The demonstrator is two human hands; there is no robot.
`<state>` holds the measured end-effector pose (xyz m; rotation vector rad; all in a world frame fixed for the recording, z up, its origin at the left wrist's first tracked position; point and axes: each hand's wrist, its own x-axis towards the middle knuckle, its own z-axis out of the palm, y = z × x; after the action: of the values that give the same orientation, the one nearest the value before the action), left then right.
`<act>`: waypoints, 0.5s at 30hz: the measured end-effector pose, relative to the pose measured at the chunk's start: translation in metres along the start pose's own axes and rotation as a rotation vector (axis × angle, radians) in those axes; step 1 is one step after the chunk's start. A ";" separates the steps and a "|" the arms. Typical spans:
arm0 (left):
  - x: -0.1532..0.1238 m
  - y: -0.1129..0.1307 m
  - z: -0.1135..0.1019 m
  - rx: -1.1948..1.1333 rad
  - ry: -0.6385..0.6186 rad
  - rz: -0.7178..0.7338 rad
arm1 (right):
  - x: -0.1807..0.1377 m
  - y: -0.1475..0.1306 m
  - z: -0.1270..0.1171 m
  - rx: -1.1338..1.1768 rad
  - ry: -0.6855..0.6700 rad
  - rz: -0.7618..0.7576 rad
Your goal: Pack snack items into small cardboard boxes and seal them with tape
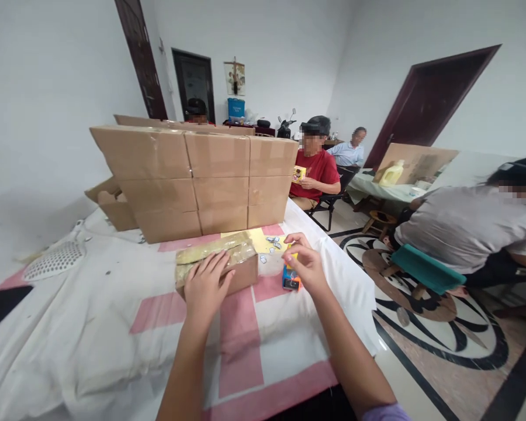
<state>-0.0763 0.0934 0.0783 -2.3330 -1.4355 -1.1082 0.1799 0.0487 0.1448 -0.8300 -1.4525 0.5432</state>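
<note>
head view: stacked cartons (pixel 219 175) behind the taped box (pixel 244 268) partly hide a person (pixel 197 107).

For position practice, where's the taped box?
In the head view, the taped box is left of centre, under the left hand, before the cardboard wall.

Glossy tape (pixel 244 245) on a matt cardboard box (pixel 242 278)
</note>
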 end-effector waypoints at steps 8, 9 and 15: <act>-0.007 -0.005 -0.008 -0.077 -0.025 -0.024 | 0.050 0.020 0.058 0.050 -0.267 0.391; -0.006 -0.005 -0.008 -0.086 -0.022 -0.037 | 0.057 0.030 0.068 -0.080 -0.274 0.371; -0.009 -0.003 -0.010 -0.025 -0.030 -0.007 | 0.079 0.080 0.101 -0.390 -0.280 0.319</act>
<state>-0.0858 0.0835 0.0788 -2.3737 -1.4492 -1.1033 0.0997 0.1751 0.1258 -1.3520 -1.7240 0.6440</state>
